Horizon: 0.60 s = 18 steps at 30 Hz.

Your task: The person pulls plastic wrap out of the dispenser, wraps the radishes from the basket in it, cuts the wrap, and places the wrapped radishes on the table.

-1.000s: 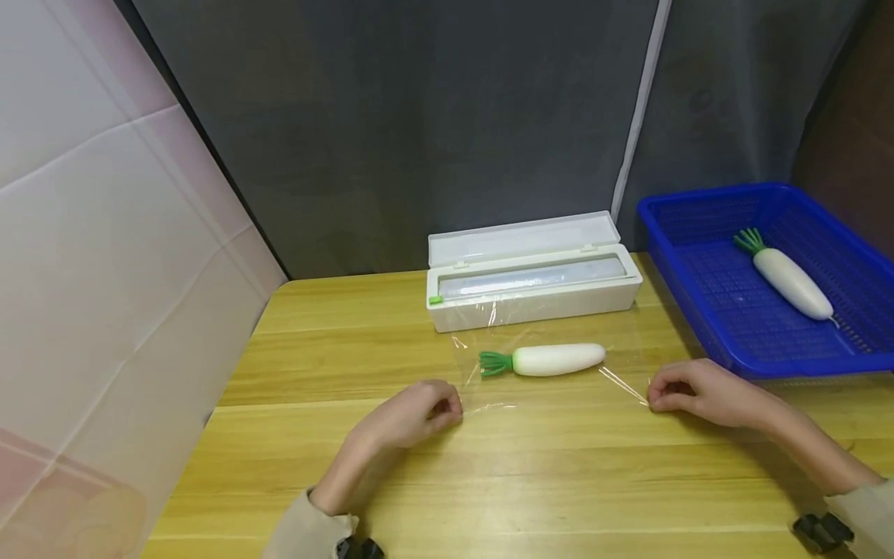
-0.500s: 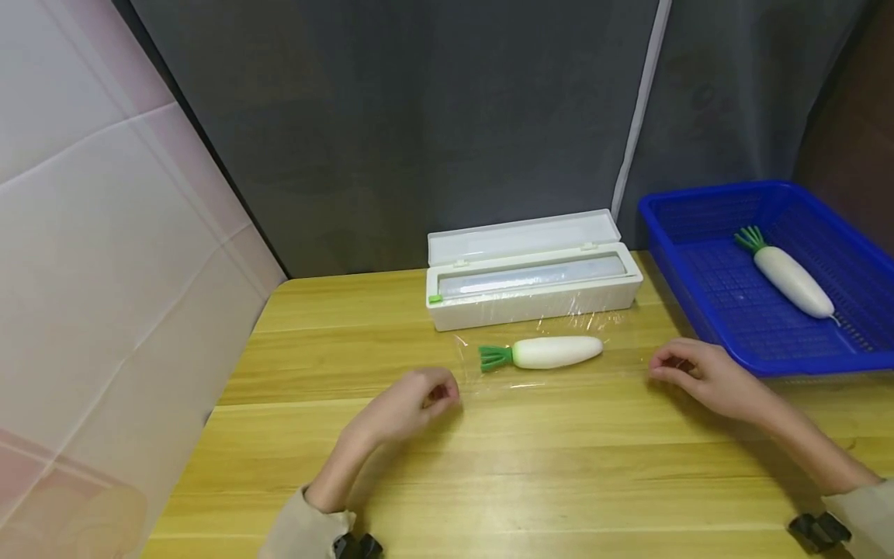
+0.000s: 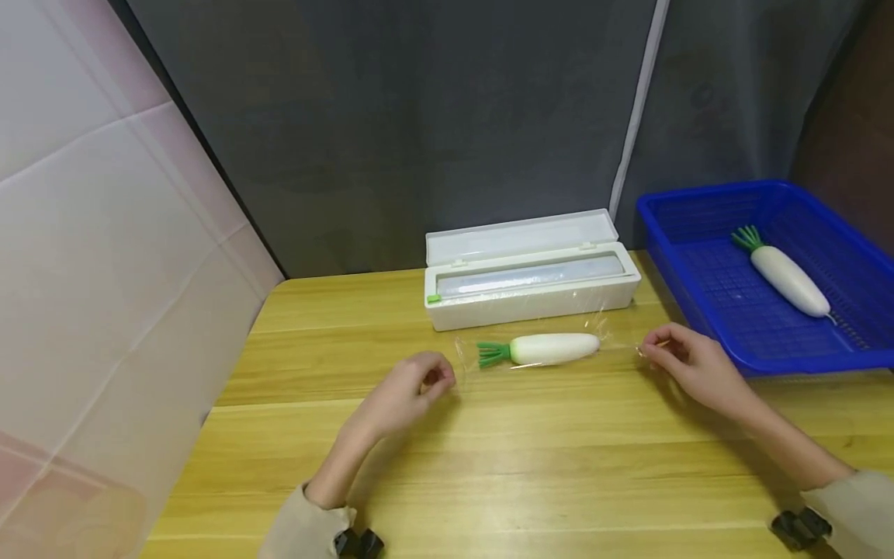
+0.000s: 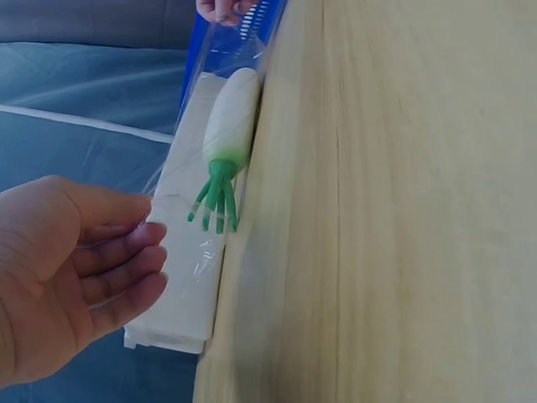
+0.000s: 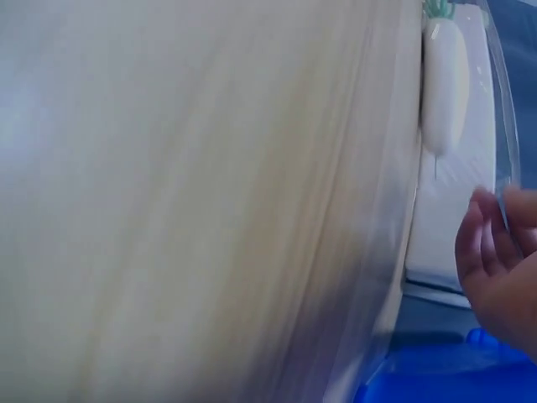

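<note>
A white radish (image 3: 555,349) with green leaf stubs lies sideways on the table, on a sheet of clear cling film (image 3: 464,365). At the leafy end, my left hand (image 3: 408,396) pinches the film's left corner between thumb and forefinger; the left wrist view shows film running from those fingertips past the radish (image 4: 231,117). My right hand (image 3: 698,373) pinches the film's right corner beyond the radish's tip, with the other fingers curled. The near edge of the film is lifted and drawn over the radish. Being see-through, the film's full outline is hard to follow.
Just behind the radish stands a white cling film dispenser (image 3: 531,307), lid up, with a film roll (image 3: 534,277) inside and a green slider (image 3: 434,299). On the right, a blue basket (image 3: 810,365) holds another radish (image 3: 792,281). A grey partition (image 3: 391,140) rises behind the table.
Both hands have moved away from the body toward the dispenser, bringing the film's near edge from the table in front up to the radish. The radish has shifted slightly back.
</note>
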Tool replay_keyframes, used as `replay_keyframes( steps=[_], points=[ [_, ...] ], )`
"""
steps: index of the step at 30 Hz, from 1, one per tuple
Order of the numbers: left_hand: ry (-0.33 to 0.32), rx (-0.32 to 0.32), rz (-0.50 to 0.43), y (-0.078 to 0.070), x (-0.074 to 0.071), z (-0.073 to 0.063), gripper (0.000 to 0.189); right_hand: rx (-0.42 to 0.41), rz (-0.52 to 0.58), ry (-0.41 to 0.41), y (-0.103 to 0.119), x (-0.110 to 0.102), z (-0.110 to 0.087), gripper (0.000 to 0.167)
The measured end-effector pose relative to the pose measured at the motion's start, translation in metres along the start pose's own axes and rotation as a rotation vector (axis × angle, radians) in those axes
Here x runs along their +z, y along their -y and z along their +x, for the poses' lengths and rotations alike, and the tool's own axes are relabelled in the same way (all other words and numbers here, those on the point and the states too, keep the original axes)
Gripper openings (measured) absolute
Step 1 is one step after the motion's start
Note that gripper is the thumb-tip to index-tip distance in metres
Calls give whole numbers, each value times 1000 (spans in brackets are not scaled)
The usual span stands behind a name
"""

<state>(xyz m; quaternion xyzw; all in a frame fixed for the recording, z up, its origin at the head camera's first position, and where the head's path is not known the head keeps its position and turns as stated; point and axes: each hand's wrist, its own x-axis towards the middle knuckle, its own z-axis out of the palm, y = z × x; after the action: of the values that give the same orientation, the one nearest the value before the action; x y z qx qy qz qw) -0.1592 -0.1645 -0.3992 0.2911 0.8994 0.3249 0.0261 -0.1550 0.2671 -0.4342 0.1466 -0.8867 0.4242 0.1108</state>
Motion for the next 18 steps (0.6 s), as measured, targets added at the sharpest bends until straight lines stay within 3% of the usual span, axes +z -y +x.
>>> replay_keyframes(
  steps=[6, 11, 18],
  points=[
    [-76, -4, 29, -1, 0, 7, 5, 56, -19, -76, 6, 6, 5, 11],
    [-124, -11, 71, -3, -2, 12, 5, 52, -12, -111, 9, 9, 11, 10],
    [-159, -24, 109, -4, -4, 18, 4, 73, -37, -176, 13, 10, 19, 11]
  ],
)
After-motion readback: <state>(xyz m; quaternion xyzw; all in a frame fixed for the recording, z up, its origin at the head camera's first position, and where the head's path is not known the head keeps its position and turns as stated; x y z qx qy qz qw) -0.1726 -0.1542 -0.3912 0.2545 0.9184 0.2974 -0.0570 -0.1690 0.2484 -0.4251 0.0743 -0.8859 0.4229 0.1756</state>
